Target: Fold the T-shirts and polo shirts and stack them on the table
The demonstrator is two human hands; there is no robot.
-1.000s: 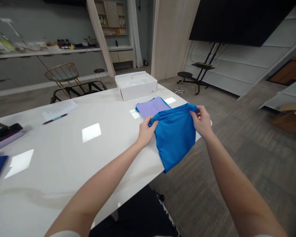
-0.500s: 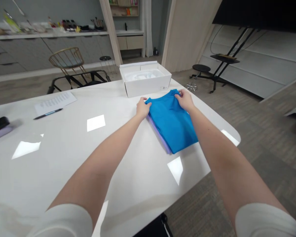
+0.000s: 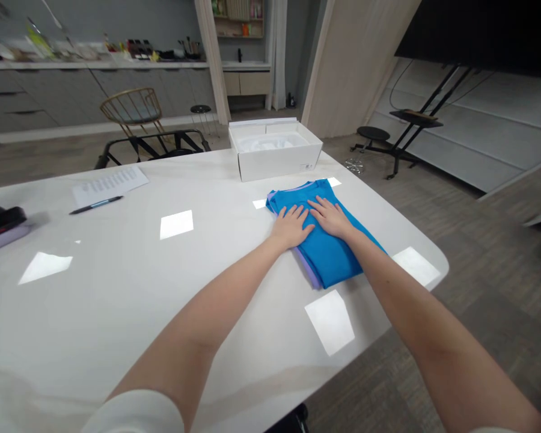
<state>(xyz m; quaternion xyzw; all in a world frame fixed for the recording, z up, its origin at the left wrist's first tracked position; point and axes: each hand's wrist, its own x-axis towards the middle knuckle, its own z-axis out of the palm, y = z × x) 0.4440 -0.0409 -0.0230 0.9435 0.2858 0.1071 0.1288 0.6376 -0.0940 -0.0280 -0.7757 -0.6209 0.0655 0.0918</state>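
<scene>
Two grips are in view, both wide open: the left grip (image 3: 292, 227) and right grip (image 3: 331, 218) are laid palm-down side by side, fingers spread, on a folded blue garment (image 3: 331, 258), with nothing pinched or held. That garment is stacked on a lilac garment (image 3: 310, 270), whose edge is exposed along the lower left side and at the top. The stack is placed on the white surface (image 3: 117, 313) near its right edge, just in front of an open white box (image 3: 275, 165). White packing (image 3: 270, 143) is seen inside the box; what it is exactly cannot be told. Further left, a sheet of paper (image 3: 110, 185) and a pen (image 3: 96, 205) are lying well apart from the stack. Risks, as judged: the layers are not flush, so the lilac edge could be creased if pressure is applied unevenly. Slip between the two fabrics is possible under any sideways push. Low friction is likely on the glossy surface, so the stack could be skidded toward the edge. The lower fold is not covered by either grip and could spring open if the stack is lifted.
</scene>
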